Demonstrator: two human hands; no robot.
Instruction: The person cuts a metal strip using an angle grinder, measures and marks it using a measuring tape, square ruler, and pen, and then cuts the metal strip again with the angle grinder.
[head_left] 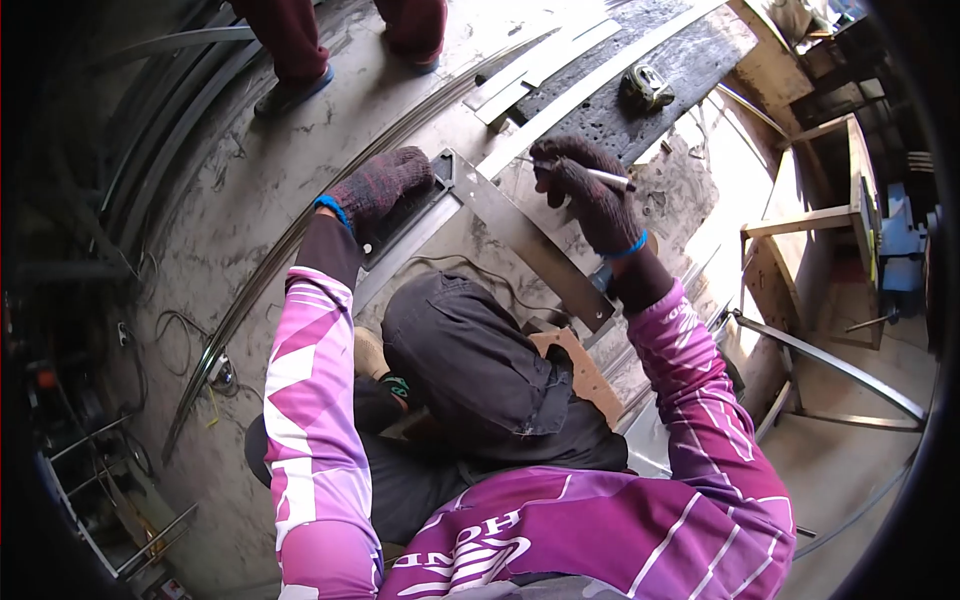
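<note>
My left hand (385, 183), in a dark knitted glove, is closed on the thick black stock of a try square (525, 237). The square's broad metal blade slants down to the right, in front of my bent knee. Its corner lies over a long pale metal bar (585, 85), which runs from near my left hand up to the top right. My right hand (590, 195), gloved too, grips a white pen (609, 180) above the right side of the blade. The pen's thin tip points left toward the bar.
A tape measure (647, 88) rests on a dark, worn plank (700, 55) beyond my right hand. Another person's legs (290, 40) stand at the upper left. Long metal strips (290, 240) curve along the floor. A wooden frame (810, 220) stands at right.
</note>
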